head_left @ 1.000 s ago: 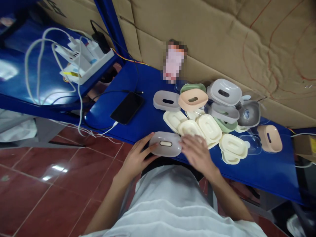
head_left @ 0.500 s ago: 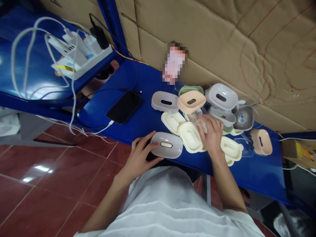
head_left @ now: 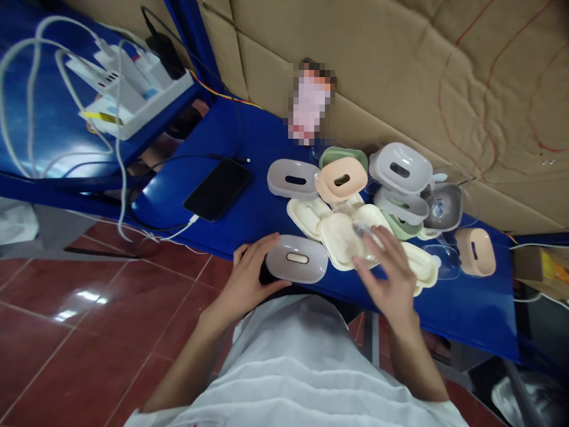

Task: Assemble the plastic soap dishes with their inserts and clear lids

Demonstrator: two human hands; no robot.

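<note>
Grey plastic is the material of the dish at the centre of the frame, a little below the middle, by the near edge of the blue table. Its oval slot shows a cream strip inside. The left hand holds the dish at its left end: the fingers lie curved at the upper rim and the thumb passes along the lower one.

The right hand, right of centre, is above the cream trays, its thumb and fingers half spread. At the fingertips there is a clear piece, blurred; whether it is firmly gripped, I cannot tell.

Farther up, a peach holder stands between a grey holder and more grey ones. A black phone lies left of centre, and a white power strip is in the upper left.
</note>
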